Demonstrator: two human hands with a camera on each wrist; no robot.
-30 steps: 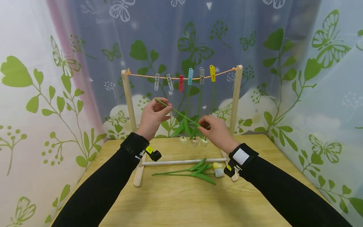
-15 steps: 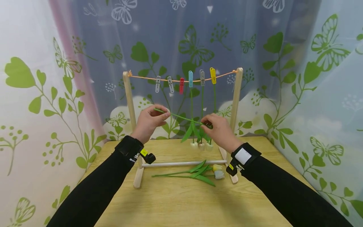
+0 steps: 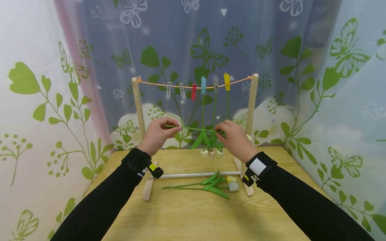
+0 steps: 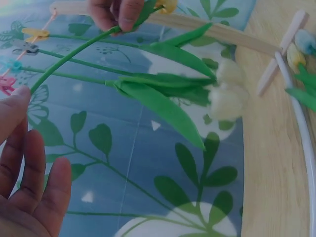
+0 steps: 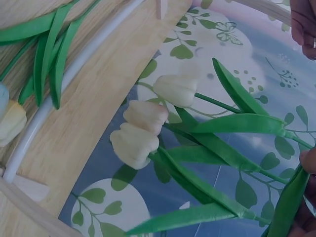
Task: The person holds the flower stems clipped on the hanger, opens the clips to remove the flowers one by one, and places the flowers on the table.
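My left hand [image 3: 159,134] pinches the stem end of an artificial tulip between thumb and fingertips. The green stem [image 3: 197,129] runs nearly level across to my right hand [image 3: 234,138], which pinches it near the leaves. Most of the tulip's bloom hides behind the right hand; a yellowish part of the bloom [image 4: 167,6] shows in the left wrist view. Behind the hands, several pale tulips [image 5: 134,143] hang heads down from a blue clothespin [image 3: 203,85], a grey clothespin [image 3: 215,83] and a yellow clothespin [image 3: 227,82].
An orange cord [image 3: 153,83] spans the wooden posts [image 3: 252,100] of a stand. On its left hang two light clothespins [image 3: 182,91] and a red clothespin [image 3: 194,92] without flowers. Yellow and pale blue tulips [image 3: 233,186] lie on the table [image 3: 181,214] before the white crossbar [image 3: 193,175].
Both hands keep hold of the tulip. The left hand has lowered, bringing the stem from a slant to nearly level. The right hand has shifted slightly right.
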